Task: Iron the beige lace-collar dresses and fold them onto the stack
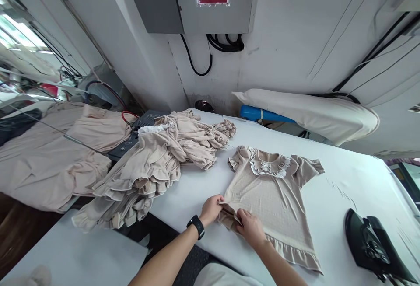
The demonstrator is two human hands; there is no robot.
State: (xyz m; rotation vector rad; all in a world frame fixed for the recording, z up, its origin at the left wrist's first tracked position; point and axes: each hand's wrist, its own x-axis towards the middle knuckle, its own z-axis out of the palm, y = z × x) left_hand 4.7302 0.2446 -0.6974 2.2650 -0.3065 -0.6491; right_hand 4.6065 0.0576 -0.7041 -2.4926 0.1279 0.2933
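One beige short-sleeved blouse (278,198) with a white lace-trimmed collar lies spread on the white-covered table (331,216), its ruffled hem toward the person. The left hand (211,209), a black wristwatch (196,226) above it, pinches the side edge near the hem between thumb and fingers. The right hand (252,229) rests just beside, fingers curled against the lifted cloth; whether they pinch it cannot be told. Similar beige garments (177,146) lie heaped to the left.
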